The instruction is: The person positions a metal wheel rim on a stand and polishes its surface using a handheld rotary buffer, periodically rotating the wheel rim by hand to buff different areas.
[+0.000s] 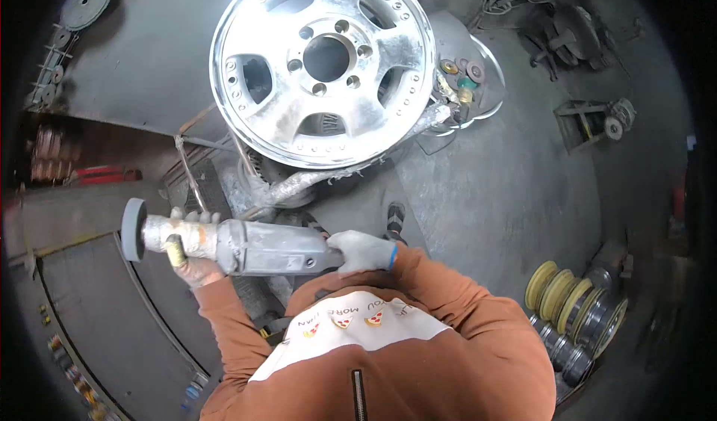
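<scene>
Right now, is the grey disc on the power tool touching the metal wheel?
Apart: the head view shows the grey disc below and left of the metal wheel, a plain gap between.

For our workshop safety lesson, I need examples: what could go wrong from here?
The left hand grips the power tool just behind its disc; a slip might bring the hand onto it. The right hand holds the tool's rear end; a loosened grip could let it twist. The wheel rim appears to rest on a pipe frame and might shift if pushed.
</scene>
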A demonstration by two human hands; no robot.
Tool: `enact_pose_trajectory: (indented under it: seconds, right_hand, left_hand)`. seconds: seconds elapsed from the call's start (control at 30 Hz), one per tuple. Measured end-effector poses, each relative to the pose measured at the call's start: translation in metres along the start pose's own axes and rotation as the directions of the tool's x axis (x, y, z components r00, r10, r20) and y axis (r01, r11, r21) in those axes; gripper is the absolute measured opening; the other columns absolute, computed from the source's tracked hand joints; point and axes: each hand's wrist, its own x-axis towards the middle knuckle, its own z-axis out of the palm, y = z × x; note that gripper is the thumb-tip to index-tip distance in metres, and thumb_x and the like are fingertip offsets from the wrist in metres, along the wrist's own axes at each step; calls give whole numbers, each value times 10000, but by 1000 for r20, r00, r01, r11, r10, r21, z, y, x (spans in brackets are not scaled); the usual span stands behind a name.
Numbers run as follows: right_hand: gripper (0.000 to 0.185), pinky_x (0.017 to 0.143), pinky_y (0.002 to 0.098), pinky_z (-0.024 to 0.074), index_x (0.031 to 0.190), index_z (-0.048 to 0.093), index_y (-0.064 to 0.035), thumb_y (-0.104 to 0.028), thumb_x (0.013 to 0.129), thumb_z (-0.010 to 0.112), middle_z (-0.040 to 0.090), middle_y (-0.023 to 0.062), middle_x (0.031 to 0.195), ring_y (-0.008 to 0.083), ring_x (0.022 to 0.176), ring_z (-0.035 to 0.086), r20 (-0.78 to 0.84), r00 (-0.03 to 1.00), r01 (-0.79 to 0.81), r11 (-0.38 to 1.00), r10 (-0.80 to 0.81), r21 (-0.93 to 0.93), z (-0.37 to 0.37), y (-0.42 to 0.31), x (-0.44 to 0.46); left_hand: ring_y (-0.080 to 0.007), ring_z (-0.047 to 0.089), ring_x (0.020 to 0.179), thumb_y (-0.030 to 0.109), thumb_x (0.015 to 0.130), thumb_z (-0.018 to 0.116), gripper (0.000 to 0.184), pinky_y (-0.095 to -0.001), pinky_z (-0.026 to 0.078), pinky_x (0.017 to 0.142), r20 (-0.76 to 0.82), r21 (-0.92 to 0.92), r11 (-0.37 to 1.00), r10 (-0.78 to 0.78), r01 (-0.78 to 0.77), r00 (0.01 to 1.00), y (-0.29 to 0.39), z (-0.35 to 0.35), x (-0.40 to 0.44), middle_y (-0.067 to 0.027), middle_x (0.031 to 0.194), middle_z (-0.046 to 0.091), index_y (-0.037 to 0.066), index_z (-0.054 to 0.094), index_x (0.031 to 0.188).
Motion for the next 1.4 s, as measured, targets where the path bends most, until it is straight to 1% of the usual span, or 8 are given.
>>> enact_pose_trajectory:
  seconds: [0.2,0.27,0.4,0.47,0.6,1.07,1.17,1.4]
  right_hand:
    - [560,786,405,496,1092,620,63,-240,658,802,680,241,972,332,889,650,175,966,-216,968,192,131,-56,58,-127]
    - [595,745,373,497,1199,598,53,-183,687,789,709,171,982,247,871,651,65,996,-77,980,66,184,-49,89,-171]
    - [610,776,312,522,1309,550,31,-118,761,774,712,127,1086,129,917,642,97,925,-377,849,368,370,-82,61,-225]
    - [611,851,324,529,1296,557,39,-90,752,802,705,140,1112,158,981,649,-106,945,-203,807,311,555,-69,71,-244]
    - [571,887,344,523,1271,576,43,-60,758,804,702,155,1121,191,1021,646,-159,922,-226,827,352,515,-61,87,-268]
    - [717,937,342,495,1379,500,41,-144,757,805,654,160,1233,210,1091,621,-78,923,-283,801,377,528,-79,77,-261]
    - [895,1076,345,397,1475,383,28,-258,758,836,542,158,1376,236,1255,507,112,914,-286,423,390,860,-80,81,-263]
    - [1117,1128,369,352,1535,191,77,-508,802,797,417,221,1478,292,1350,428,-104,878,-208,568,468,796,-55,99,-249]
  left_hand:
    - [-320,605,987,361,847,691,561,-527,410,1008,91,-62,995,-77,83,993,-102,72,-50,-137,1054,670,89,517,1306]
    - [-357,621,1011,358,860,662,541,-587,433,982,32,-76,990,-120,123,992,-138,96,-60,-145,1058,666,75,535,1303]
    - [-349,637,1016,322,908,640,453,-558,482,961,63,-58,972,-223,227,973,-198,127,-71,-155,1112,648,84,550,1284]
    - [-354,642,1000,298,921,626,416,-554,488,950,111,-130,953,-262,275,959,-224,130,-72,-162,1104,651,84,555,1271]
    - [-357,648,976,287,907,652,412,-550,506,922,25,-138,942,-307,307,952,-245,143,-77,-164,1070,656,66,561,1243]
    - [-326,665,1003,294,890,675,377,-522,541,924,-29,-52,950,-310,308,950,-258,137,-77,-125,1050,663,83,605,1195]
    - [-274,669,992,271,872,707,410,-447,553,924,-49,32,970,-239,240,970,-260,137,-76,-132,1068,664,26,597,1182]
    - [-250,668,931,197,893,663,320,-394,558,862,-44,-20,970,-244,243,969,-264,126,-74,-130,1007,664,9,599,1144]
